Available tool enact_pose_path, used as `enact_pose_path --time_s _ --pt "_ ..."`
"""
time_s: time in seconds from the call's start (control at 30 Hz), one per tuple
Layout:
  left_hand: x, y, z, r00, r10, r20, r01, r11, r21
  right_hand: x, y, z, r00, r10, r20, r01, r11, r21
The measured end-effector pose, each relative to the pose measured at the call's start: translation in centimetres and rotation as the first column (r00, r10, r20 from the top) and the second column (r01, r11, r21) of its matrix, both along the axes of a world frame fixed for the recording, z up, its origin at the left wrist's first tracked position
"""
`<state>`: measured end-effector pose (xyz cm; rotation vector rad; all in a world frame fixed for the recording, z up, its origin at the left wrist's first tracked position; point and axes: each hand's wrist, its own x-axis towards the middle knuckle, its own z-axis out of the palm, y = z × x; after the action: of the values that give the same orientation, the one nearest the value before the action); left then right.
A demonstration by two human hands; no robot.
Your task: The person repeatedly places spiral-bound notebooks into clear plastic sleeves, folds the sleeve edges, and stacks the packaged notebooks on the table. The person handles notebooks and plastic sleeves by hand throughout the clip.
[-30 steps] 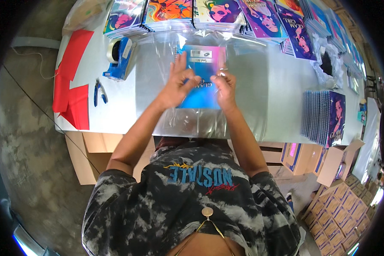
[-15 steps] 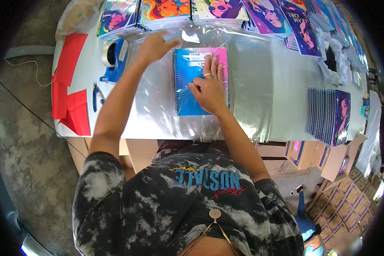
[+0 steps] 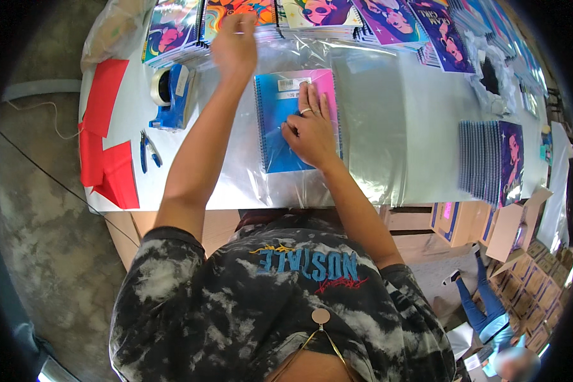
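A spiral notebook [image 3: 274, 149] with a blue and pink cover and a white label lies on sheets of clear plastic film [image 3: 375, 127] in the middle of the table. My right hand [image 3: 311, 134] rests on its right half, fingers stretched out flat and thumb bent. Over the far side of the table is my left hand [image 3: 235, 54], in front of a notebook stack with an orange, colourful cover [image 3: 261, 11]. The left fingers are slightly blurred, and whether they touch or hold anything is unclear.
A blue tape dispenser [image 3: 172, 102], blue-handled cutters [image 3: 148, 153] and red sheets [image 3: 114, 175] lie to the left. More notebook stacks [image 3: 325, 16] line the far edge; another stack [image 3: 481, 159] stands at right. Cardboard boxes [image 3: 458, 223] and a person [image 3: 490, 318] are beyond the lower right.
My left hand has moved away from me and slightly right, toward the far notebook stacks. My right hand stays on the notebook. More of the person at lower right shows.
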<state>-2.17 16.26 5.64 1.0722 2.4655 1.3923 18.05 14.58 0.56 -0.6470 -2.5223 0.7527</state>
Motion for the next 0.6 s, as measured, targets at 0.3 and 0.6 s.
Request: enact_pose_path --time_s 0.3,0.6 --pt "7.1 -10.4 -5.3 0.811 -0.412 -0.416 0.122 0.814 -0.567 0.4 1.3 -0.3 0.968 0.041 -0.249 -0.150 0.888 -0.435" --pt "7.3 -9.3 -5.8 0.811 -0.490 -0.320 0.226 0.766 -0.602 -1.4 2.2 -0.9 0.951 0.307 0.044 -0.296 0.940 -0.171"
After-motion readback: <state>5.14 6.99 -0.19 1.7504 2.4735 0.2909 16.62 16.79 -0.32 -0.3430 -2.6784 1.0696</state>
